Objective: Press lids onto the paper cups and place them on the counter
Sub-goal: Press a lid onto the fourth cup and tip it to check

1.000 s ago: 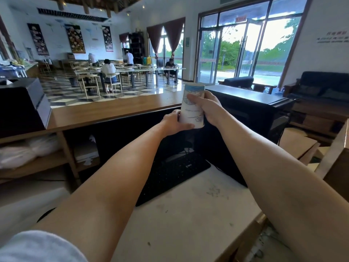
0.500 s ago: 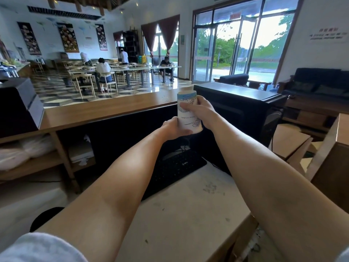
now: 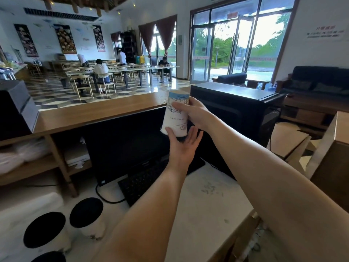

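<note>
Cup (image 3: 175,118), inverted, mid-air toward 12 o'clock, short of the counter (image 3: 94,114). Right hand (image 3: 196,114) wraps its wall; left hand (image 3: 181,146), fingers straight, presses what seems the lid (image 3: 162,131) upward. Push squarely along the axis, sparing the wall. Half a second earlier the left hand gripped its side.

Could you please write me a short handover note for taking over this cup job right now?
Left grip: open, palm pressing up on the black lid at the cup's lower end.
Right grip: holds the paper cup upside down in mid-air.
Done: three lidded cups stand on the white counter, lower left, one cut off by the frame.
Left: check this lid's seat, which I cannot judge; probably turn the cup upright and set it on the counter.
</note>
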Demonstrator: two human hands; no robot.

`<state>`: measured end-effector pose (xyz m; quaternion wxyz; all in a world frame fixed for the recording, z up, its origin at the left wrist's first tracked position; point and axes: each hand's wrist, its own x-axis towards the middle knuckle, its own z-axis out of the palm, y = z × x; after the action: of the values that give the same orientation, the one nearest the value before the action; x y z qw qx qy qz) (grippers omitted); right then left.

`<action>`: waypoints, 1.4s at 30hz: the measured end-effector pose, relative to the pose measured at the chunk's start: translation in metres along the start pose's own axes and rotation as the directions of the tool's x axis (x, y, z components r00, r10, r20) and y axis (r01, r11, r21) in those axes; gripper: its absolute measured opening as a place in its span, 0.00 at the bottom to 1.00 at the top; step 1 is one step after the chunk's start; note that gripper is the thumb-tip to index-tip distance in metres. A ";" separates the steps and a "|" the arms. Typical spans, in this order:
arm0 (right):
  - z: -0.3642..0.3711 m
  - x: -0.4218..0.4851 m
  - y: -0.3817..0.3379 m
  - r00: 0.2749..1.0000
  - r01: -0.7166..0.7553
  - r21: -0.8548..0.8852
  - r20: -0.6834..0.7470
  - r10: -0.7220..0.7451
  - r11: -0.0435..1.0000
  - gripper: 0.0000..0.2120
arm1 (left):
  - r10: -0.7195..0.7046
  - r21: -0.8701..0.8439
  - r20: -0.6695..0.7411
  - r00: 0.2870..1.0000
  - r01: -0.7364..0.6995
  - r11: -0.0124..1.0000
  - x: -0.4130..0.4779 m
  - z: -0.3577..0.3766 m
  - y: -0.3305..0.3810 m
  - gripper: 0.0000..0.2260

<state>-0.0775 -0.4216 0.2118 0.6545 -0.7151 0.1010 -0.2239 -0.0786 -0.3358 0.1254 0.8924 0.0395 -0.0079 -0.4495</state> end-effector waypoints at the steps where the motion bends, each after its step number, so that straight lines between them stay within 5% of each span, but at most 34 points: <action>1: -0.001 0.000 -0.001 1.000 0.003 -0.008 0.010 -0.003 1.000 0.34 | 0.034 -0.061 -0.008 0.999 -0.034 0.998 0.002 0.003 -0.001 0.39; 8: -0.010 0.003 -0.008 0.998 -0.002 -0.133 0.064 0.010 0.991 0.30 | 0.042 -0.222 0.100 0.994 -0.019 0.975 0.016 0.023 -0.011 0.43; 12: -0.021 0.003 -0.010 0.995 0.026 -0.143 0.096 -0.012 0.989 0.21 | 0.141 -0.209 -0.010 0.990 -0.140 0.968 0.021 0.036 -0.011 0.35; 18: -0.047 -0.005 -0.007 0.978 -0.026 -0.108 0.204 0.048 0.994 0.22 | 0.221 -0.026 -0.121 0.968 -0.226 0.974 0.021 0.052 0.021 0.28; 26: -0.057 -0.002 -0.010 0.950 -0.064 -0.336 0.267 0.160 0.940 0.25 | 0.336 0.276 -0.072 0.939 -0.304 0.912 0.022 0.066 0.051 0.25; 30: -0.056 -0.001 -0.016 0.931 -0.035 -0.435 0.312 0.187 0.900 0.19 | 0.374 0.615 0.080 0.924 -0.341 0.711 0.021 0.080 0.071 0.20; 34: -0.044 0.000 -0.028 0.922 0.034 -0.439 0.360 0.141 0.898 0.25 | 0.306 0.836 0.219 0.926 -0.340 0.430 0.018 0.096 0.087 0.10; 38: -0.029 0.000 -0.038 0.922 0.114 -0.361 0.386 0.037 0.926 0.24 | 0.235 0.931 0.239 0.942 -0.291 0.219 0.012 0.106 0.094 0.26; 42: -0.018 -0.001 -0.034 0.944 0.158 -0.316 0.325 -0.050 0.935 0.24 | 0.212 0.961 0.257 0.943 -0.273 0.050 0.008 0.112 0.105 0.28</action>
<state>-0.0914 -0.4330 0.2455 0.5168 -0.8473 -0.0050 -0.1222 0.0048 -0.2872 0.2453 0.6948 0.6136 -0.3335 -0.1717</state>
